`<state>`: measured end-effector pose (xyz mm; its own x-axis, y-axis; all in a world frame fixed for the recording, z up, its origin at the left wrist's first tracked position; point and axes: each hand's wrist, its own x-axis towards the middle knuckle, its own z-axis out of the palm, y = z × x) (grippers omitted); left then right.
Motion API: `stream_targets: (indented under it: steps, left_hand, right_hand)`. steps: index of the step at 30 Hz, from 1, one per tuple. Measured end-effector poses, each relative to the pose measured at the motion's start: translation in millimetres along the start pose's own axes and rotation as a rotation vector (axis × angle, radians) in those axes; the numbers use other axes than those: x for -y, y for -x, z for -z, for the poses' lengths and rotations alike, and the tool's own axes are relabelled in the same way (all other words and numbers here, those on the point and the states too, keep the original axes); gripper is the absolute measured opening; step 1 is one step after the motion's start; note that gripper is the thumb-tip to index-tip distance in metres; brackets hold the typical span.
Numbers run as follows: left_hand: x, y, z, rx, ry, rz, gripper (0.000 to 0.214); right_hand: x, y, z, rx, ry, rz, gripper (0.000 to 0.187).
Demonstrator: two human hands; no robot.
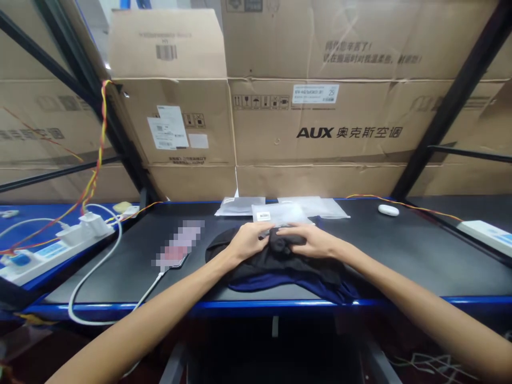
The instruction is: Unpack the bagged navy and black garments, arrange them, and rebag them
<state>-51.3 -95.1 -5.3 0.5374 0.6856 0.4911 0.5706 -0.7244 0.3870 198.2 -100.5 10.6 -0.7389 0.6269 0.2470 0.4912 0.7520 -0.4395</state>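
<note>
Both hands are at a small rolled bundle of black cloth [280, 242], above the dark table. My left hand [248, 241] grips its left side, thumb and fingers curled towards it. From the right, my right hand [312, 240] closes round the same bundle. Under and around the hands lies more loose black cloth [256, 266], and dark blue cloth [264, 282] spreads beneath it towards the table's front edge. Just behind the hands is a frosted plastic bag [280, 212] with a small barcode label. Part of the bundle is hidden by my fingers.
More frosted bags [240, 206] lie at the back. A phone [180, 248], blurred out, is plugged into a white cable [150, 290] at left. White power strips [60, 248] stand on both sides. A small white case [388, 210] lies back right. Cardboard [272, 122] walls the rear.
</note>
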Motion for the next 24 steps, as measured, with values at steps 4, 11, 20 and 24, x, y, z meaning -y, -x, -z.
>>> stream_targets:
  steps: [4,11,20,24]
  left_hand:
    - [-3.7,0.0,2.5,0.028,0.022,0.021,0.044]
    - [1.9,-1.3,5.3,0.037,-0.071,0.003,0.025]
    - [8.1,0.8,5.1,0.069,-0.253,-0.165,0.024]
    - [7.8,2.3,6.1,0.069,-0.264,-0.199,0.024]
  right_hand:
    - [-0.6,-14.8,-1.9,-0.11,-0.019,-0.045,0.047]
    - [-3.5,-29.7,-12.0,-0.218,0.087,-0.229,0.036]
    - [15.0,-46.5,-18.3,-0.115,0.397,-0.542,0.026]
    - [17.9,-58.8,-22.1,-0.098,0.424,-0.591,0.028]
